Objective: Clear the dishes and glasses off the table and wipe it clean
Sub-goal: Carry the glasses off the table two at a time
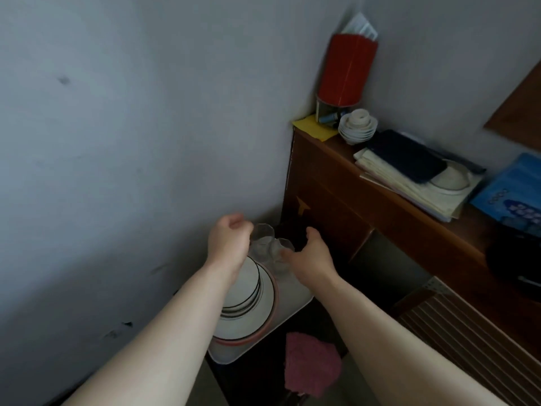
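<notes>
Two clear glasses stand close together at the far end of a white tray (295, 300). My left hand (229, 240) is at the left glass (262, 236), its curled fingers against the rim. My right hand (310, 254) is beside the right glass (283, 257); the thumb touches it and the fingers are spread and bent above a dark gap. A stack of white plates (248, 291) with dark rims lies on a larger pink-rimmed plate (270, 313) on the same tray. A pink cloth (310, 363) hangs below the tray's near edge.
The tray sits low in a corner between the grey wall (131, 142) and a brown wooden cabinet (336, 200). On the cabinet top are a red holder (345, 71), stacked small white bowls (357, 126), papers, a dark pouch and a blue packet (512, 194). A slatted wooden piece (456, 323) stands at right.
</notes>
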`<control>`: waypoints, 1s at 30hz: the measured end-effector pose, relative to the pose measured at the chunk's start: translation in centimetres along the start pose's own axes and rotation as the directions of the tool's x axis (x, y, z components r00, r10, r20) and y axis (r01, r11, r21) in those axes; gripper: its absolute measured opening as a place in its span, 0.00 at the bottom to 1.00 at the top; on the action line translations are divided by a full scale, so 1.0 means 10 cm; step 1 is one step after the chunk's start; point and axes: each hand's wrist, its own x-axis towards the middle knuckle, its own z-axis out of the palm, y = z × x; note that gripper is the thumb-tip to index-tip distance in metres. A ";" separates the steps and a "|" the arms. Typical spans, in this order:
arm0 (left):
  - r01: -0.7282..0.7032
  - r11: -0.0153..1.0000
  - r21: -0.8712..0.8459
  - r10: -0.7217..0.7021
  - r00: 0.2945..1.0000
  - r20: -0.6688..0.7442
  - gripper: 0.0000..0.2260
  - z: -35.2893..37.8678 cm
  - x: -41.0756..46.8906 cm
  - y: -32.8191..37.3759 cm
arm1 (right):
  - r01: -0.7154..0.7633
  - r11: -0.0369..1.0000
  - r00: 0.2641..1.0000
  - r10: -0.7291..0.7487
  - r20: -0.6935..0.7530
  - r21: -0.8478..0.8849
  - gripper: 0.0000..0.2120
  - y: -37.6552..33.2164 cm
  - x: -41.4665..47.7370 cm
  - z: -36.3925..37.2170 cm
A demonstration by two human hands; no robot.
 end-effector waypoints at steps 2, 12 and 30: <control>0.018 0.996 -0.093 -0.019 1.000 -0.013 0.14 -0.17 -0.30 0.07 | 0.047 0.999 0.999 -0.047 0.000 -0.023 0.37 -0.12 -0.29 -0.15; 0.023 0.923 -0.383 -0.104 0.976 -0.193 0.07 -1.02 -2.30 0.27 | 0.255 0.965 0.965 -0.250 0.084 -0.061 0.24 -0.38 -2.12 -0.76; -0.127 0.867 -0.483 -0.195 0.805 -0.561 0.08 -2.78 -4.90 -0.28 | 0.521 0.849 0.764 -0.418 0.492 -0.089 0.33 -0.49 -4.41 0.30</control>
